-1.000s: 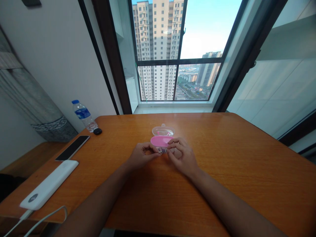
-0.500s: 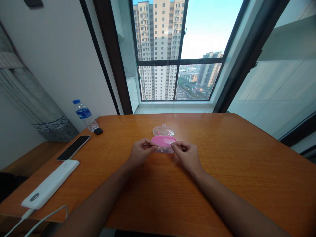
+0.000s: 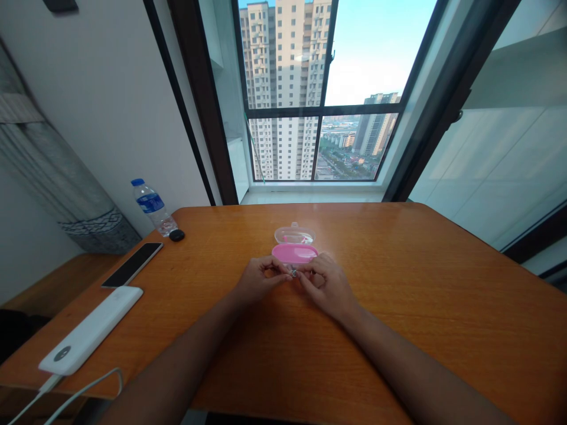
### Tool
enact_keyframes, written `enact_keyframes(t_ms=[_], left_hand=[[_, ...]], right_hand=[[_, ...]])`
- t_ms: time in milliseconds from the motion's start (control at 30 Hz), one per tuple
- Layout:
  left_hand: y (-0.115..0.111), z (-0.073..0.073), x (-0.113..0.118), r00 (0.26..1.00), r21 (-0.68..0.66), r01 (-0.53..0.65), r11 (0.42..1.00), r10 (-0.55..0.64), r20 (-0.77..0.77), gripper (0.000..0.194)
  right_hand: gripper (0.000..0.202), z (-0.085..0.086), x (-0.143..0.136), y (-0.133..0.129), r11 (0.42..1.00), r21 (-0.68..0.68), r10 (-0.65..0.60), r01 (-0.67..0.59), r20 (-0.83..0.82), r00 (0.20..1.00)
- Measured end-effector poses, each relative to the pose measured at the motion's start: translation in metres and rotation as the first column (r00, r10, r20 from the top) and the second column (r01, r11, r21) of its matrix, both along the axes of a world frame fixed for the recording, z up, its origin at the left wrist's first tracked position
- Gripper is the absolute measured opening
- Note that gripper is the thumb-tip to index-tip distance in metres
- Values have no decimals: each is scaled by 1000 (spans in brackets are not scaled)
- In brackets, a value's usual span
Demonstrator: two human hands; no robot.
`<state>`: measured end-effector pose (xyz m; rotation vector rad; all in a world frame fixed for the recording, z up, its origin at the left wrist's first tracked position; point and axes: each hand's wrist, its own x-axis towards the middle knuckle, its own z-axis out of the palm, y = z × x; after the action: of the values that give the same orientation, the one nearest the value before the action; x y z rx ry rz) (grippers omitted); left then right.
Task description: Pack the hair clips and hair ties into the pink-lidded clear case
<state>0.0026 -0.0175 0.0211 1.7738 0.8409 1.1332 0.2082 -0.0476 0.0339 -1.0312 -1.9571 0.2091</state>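
Note:
An oval box with a pink inner tray [image 3: 295, 254] stands on the table, its clear lid [image 3: 295, 235] tipped open to the far side. Just in front of the box's near edge, a tiny shiny piece [image 3: 293, 273] shows between my fingertips; it is too small to name. My left hand [image 3: 262, 278] pinches toward it from the left, thumb and forefinger together. From the right, my right hand [image 3: 326, 284] is closed in a pinch on the same piece. The fingers hide part of the box's clear front.
On the left of the wooden table [image 3: 420, 283] lie a white power bank [image 3: 93, 330] with a cable and a dark phone [image 3: 133, 265]. Beyond them are a water bottle [image 3: 153, 206] and a small black object [image 3: 176, 235]. A window [image 3: 323, 110] is beyond the table.
Both hands have moved from the box's two sides toward each other and slightly nearer to me. A tiny shiny piece now shows between the fingertips. The box stays in about the same place.

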Motion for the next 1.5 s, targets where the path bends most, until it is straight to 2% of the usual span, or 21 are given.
enact_keyframes(t_ms=[133,300,467,633,700,767,833,933,1033,1133,1267,1500], left_hand=[[-2,2,0,997,82,27,996,-21,-80,15],[-3,3,0,988,227,8,974,27,-152,12],[-4,4,0,987,262,-11,965,53,-152,11],[-4,4,-2,984,314,-21,949,76,-164,12],[-2,4,-2,978,372,-52,927,123,-170,12],[1,3,-2,961,434,-138,890,226,-157,13],[5,2,-4,925,462,-244,853,348,-153,24],[10,-2,-7,868,434,-312,845,440,-232,52],[16,-11,-10,857,374,-292,880,414,-307,68],[21,-22,-9,888,291,-241,926,331,-319,71],[25,-30,-7,904,240,-230,943,299,-306,75],[17,-20,-6,925,243,-183,953,250,-285,79]], right_hand=[[12,-3,1,2,1000,9,5,-6,65,998],[13,-4,1,4,998,8,60,-61,93,994],[10,-2,1,3,995,27,86,-92,160,983],[8,-2,-1,1,997,31,58,-66,210,976],[9,-3,0,3,999,34,16,-23,196,980],[10,-4,3,7,997,38,-68,63,144,987],[11,-6,7,13,986,33,-167,165,76,983],[13,-8,15,22,963,13,-271,271,27,962],[14,-10,21,28,949,-17,-313,314,31,949],[15,-10,22,31,940,-49,-334,336,46,941],[19,-8,19,29,926,-80,-367,370,56,929],[21,-3,19,28,907,-119,-405,405,24,914]])
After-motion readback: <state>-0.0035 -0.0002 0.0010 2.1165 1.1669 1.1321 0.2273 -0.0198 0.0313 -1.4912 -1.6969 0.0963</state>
